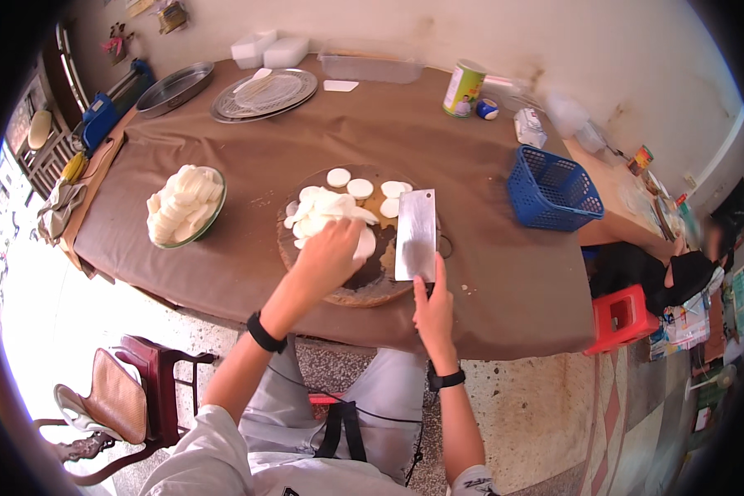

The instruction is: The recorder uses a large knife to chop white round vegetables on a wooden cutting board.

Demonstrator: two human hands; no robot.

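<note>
White, thin round slices lie heaped on a round wooden chopping board, with several loose ones along its far edge. My left hand is over the near side of this heap, fingers curled in and closed on slices; its fingertips are partly hidden. In my right hand is the handle of a cleaver. Its broad metal blade lies nearly flat over the right part of the board, pointing away from me. Left of the board stands a green-rimmed bowl heaped with more white slices.
A blue plastic basket stands at the right of the brown-covered table. Along the back are a metal pan, round perforated trays, clear containers and a green can. A red stool is at the right, a wooden chair at the left.
</note>
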